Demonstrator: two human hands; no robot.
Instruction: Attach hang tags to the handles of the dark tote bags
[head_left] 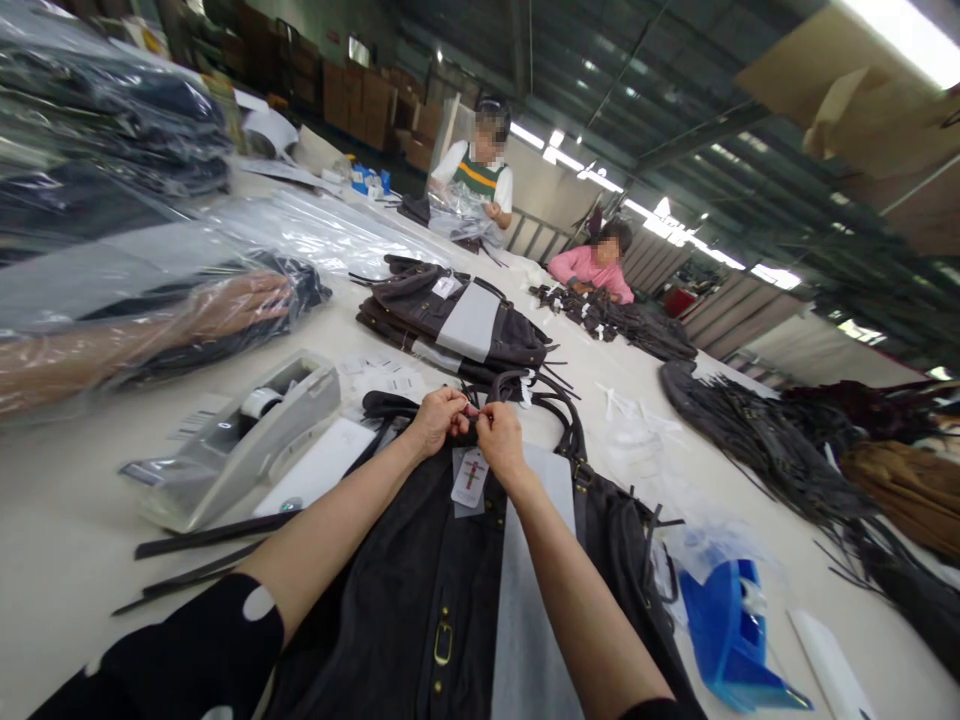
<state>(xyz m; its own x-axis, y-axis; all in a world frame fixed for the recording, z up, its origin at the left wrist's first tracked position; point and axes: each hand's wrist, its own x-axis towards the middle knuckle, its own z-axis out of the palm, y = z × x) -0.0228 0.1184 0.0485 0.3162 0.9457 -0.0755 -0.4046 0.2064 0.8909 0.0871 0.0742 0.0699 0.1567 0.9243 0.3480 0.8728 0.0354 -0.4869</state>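
Note:
A dark grey handbag (405, 580) lies in front of me, a pale grey paper band (536, 590) running down it. At its top edge, my left hand (441, 420) and my right hand (500, 440) meet close together, both with fingers pinched. Between them is the thin string of a white hang tag (470, 478) with a red print; its exact course is hidden by the fingers. The tag hangs just below the fingertips against the bag. Beyond my right hand, the bag's handles (574, 425) stand up in a loop.
A clear tape dispenser (247, 440) stands left, a blue one (731, 630) right. More banded bags (457, 310) lie stacked ahead. At left, another person's arm (150, 340) reaches into plastic-wrapped bags. Two co-workers (480, 180) work across the table, with dark bags (765, 440) piled at right.

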